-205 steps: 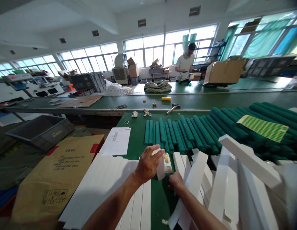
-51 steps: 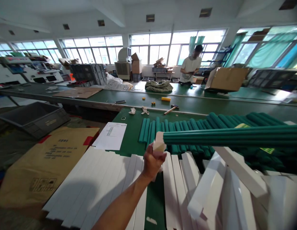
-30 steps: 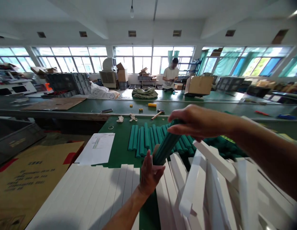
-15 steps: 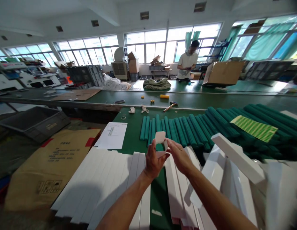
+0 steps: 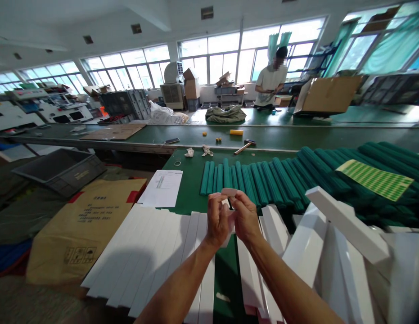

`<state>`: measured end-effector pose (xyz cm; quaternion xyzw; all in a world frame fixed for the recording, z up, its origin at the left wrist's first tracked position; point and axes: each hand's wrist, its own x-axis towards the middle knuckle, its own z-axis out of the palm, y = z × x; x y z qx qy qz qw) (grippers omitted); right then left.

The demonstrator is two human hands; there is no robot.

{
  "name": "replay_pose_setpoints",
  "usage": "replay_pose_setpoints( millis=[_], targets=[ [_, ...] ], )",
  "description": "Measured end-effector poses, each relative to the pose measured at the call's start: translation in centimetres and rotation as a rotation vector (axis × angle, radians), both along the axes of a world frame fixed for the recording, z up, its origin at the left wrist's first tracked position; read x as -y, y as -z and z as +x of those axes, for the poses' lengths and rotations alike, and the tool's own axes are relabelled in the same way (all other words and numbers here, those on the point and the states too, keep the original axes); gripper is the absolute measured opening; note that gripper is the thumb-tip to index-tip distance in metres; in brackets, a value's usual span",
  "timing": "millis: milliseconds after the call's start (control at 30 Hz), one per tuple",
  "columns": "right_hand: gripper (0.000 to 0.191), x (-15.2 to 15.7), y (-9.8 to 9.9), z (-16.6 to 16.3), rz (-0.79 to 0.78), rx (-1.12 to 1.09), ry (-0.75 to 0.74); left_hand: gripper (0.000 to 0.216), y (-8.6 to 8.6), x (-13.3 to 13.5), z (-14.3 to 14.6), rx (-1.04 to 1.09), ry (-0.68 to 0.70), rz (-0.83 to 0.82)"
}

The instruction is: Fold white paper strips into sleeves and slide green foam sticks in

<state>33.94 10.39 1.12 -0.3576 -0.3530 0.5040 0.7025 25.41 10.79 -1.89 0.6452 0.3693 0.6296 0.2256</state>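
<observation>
Both my hands meet in front of me over the green table (image 5: 192, 184). My left hand (image 5: 217, 220) grips the top of an upright long white box (image 5: 228, 192), fingers curled round it. My right hand (image 5: 245, 218) pinches the box's end flap from the other side, fingers closed on it. Behind the hands lies a row of green rolled tubes (image 5: 250, 177). Finished flat white boxes (image 5: 155, 256) lie side by side to the left. A loose heap of white boxes (image 5: 334, 243) is piled on the right.
A sheet of green-yellow stickers (image 5: 376, 179) lies on the tubes at right. A paper sheet (image 5: 162, 188) and a brown carton (image 5: 84, 225) are at left, a grey crate (image 5: 59, 168) beyond. A hammer (image 5: 243, 146) lies on the far bench. Another person (image 5: 272, 81) stands by the windows.
A second ago my right hand pushed a green tube down into the white box held by my left. Now the tube is out of sight and both hands fold the end flap.
</observation>
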Motion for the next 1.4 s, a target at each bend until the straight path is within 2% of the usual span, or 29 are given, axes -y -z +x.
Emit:
replay_pose_setpoints(
  millis=[67,133,200,267,367,433,500,600,733,833,1000,1100,1233,1400],
  targets=[
    [0.008,-0.4,0.3,0.1,0.027,-0.030,0.031,0.036,-0.2,0.0,0.2,0.054,0.023,-0.040],
    [0.008,-0.6,0.5,0.2,0.104,-0.030,0.073,0.039,-0.5,-0.1,0.0,-0.002,0.050,-0.011],
    [0.015,-0.7,0.8,0.3,0.201,0.011,0.075,0.035,-0.8,-0.2,-0.5,-0.121,0.049,0.075],
    [0.025,-0.5,1.1,0.4,0.262,0.029,0.063,0.040,-1.1,-0.5,-1.2,-0.223,0.058,0.185],
    [0.037,0.0,2.0,0.6,0.271,0.026,0.038,0.052,-1.4,-0.8,-2.4,-0.310,0.115,0.287],
    [0.043,0.5,2.6,0.9,0.292,0.073,0.005,0.045,-1.7,-1.0,-3.0,-0.389,0.129,0.300],
    [0.049,0.9,3.4,1.3,0.311,0.193,-0.037,0.039,-2.0,-1.2,-3.4,-0.492,0.115,0.303],
    [0.061,1.3,4.3,1.6,0.311,0.494,-0.065,0.043,-2.5,-1.4,-3.9,-0.621,0.102,0.309],
    [0.076,1.2,5.0,0.8,0.301,0.817,0.100,0.038,-3.7,-1.7,-4.5,-0.693,0.114,0.258],
    [0.073,1.0,5.0,0.3,0.326,0.936,0.202,0.035,-5.1,-1.6,-4.9,-0.758,0.176,0.203],
    [0.069,0.8,4.9,0.3,0.386,0.964,0.208,0.035,-6.8,-1.2,-4.9,-0.842,0.242,0.186],
    [0.069,0.7,5.1,0.5,0.384,0.954,0.182,0.035,-6.5,-1.0,-4.5,-0.913,0.175,0.211],
    [0.068,0.4,5.5,0.7,0.379,0.943,0.153,0.038,-5.2,-1.1,-4.1,-1.001,0.058,0.333],
    [0.068,0.1,5.4,0.6,0.379,0.910,0.088,0.044,-4.3,-1.1,-4.1,-1.057,0.029,0.377]
  ],
)
